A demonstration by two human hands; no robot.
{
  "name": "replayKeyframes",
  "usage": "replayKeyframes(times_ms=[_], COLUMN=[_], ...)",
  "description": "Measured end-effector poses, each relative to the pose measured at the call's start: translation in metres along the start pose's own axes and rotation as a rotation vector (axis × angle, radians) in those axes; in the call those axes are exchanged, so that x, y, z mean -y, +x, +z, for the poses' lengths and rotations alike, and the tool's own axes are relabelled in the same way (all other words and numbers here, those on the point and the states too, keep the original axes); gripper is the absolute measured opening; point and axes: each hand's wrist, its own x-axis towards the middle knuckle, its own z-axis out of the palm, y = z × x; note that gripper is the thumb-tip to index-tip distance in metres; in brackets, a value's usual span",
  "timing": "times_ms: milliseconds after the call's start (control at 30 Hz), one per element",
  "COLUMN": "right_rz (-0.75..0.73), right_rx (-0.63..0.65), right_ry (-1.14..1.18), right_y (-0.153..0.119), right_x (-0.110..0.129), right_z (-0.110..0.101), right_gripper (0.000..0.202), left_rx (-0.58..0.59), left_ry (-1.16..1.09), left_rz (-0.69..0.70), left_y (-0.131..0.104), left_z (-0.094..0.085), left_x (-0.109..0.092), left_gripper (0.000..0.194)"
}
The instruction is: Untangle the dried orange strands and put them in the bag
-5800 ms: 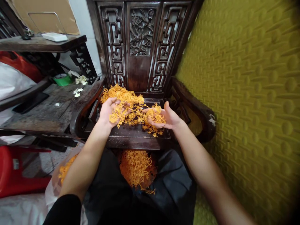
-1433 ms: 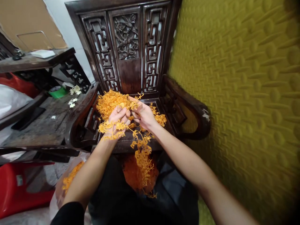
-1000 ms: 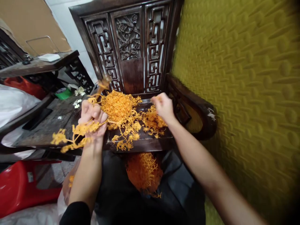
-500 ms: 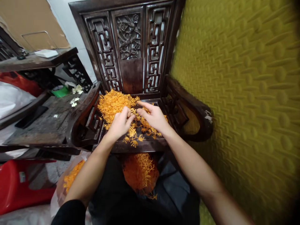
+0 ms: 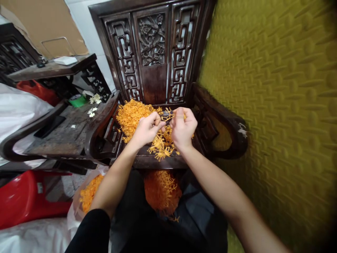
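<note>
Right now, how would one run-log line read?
left hand: pinching orange plastic sprig | right hand: pinching same sprig | below: orange pile on carved dark wooden chair

Tangled orange plastic sprigs (image 5: 160, 142) lie heaped on the chair seat (image 5: 147, 160).

Evenly lit, soft — edges warped, corners dark.

Dark carved wood chair (image 5: 158, 73), glossy; stringy orange plastic sprigs (image 5: 131, 114); embossed yellow wall (image 5: 268, 91); glossy red plastic stool (image 5: 23, 196).
</note>
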Motion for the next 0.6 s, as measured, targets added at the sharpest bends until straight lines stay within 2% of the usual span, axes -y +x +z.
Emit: replayKeyframes(times_ms=[133,200,267,333,367,400,467,533,600], right_rz=[-0.058,-0.097,-0.163,-0.229,-0.217,-0.170,-0.009,0.127,0.219], right_rx=[-0.029,-0.055,-0.168,-0.344,-0.357,-0.336,-0.164,0.050,0.194], right_ry=[0.043,0.044,0.068,0.128,0.123,0.118,0.061,0.039,0.068], right_y=[0.006,0.022,0.046,0.068,0.074,0.076,0.067,0.051,0.038], right_x=[0.006,0.014,0.023,0.027,0.027,0.024,0.012,0.000,-0.007], right_z=[0.009,0.001,-0.016,-0.037,-0.046,-0.052,-0.054,-0.046,-0.035], right_gripper=[0.039,0.040,0.041,0.040,0.038,0.035,0.037,0.039,0.045], left_rx=[0.021,0.044,0.036,-0.077,-0.169,-0.268,-0.416,-0.459,-0.451], left_ry=[-0.117,-0.184,-0.229,-0.296,-0.352,-0.417,-0.549,-0.650,-0.729], left_rz=[0.010,-0.006,-0.056,-0.122,-0.147,-0.162,-0.183,-0.224,-0.290], left_y=[0.007,0.008,0.006,0.001,-0.001,-0.002,-0.003,-0.002,-0.001], left_z=[0.000,-0.009,-0.023,-0.038,-0.044,-0.049,-0.050,-0.044,-0.037], left_x=[-0.004,-0.001,0.007,0.018,0.025,0.031,0.039,0.042,0.041], left_gripper=[0.040,0.042,0.043,0.043,0.042,0.040,0.035,0.032,0.030])
